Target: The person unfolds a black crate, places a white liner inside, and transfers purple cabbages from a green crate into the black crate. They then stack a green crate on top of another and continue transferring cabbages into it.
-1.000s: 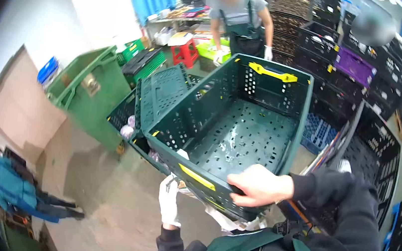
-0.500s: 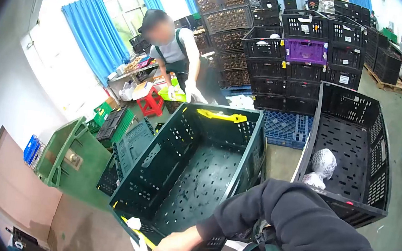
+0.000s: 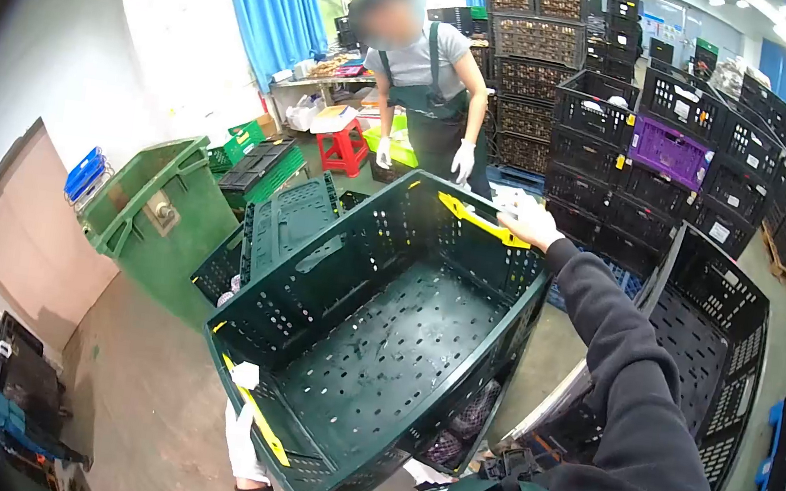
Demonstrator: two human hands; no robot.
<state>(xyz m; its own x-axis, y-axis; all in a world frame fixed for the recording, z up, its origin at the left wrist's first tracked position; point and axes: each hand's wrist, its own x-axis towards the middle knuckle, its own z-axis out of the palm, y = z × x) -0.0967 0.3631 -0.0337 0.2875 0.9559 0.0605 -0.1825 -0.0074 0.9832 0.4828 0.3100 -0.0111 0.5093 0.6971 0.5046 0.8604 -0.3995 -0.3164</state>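
Observation:
A large dark green perforated crate [image 3: 392,334] with yellow handles is in front of me, its visible floor bare. My left hand [image 3: 242,448], in a white glove, grips its near end beside the yellow handle; a white tag hangs there. My right hand [image 3: 534,228], which looks bare, reaches across to the far right corner. Its fingers close on the rim by the far yellow handle [image 3: 484,221], partly hidden. Below the crate's right side, netted purplish produce [image 3: 476,411] shows in another container.
Another person [image 3: 434,74] in white gloves stands beyond the crate. A black crate [image 3: 696,332] is on my right, a green wheeled bin [image 3: 156,216] on my left. Stacked crates [image 3: 670,147], one purple, rise behind. A red stool [image 3: 341,146] stands near the window.
My right hand has moved from the crate's near handle to its far right corner. The view has shifted, and the other person stands more upright, hands off the crate.

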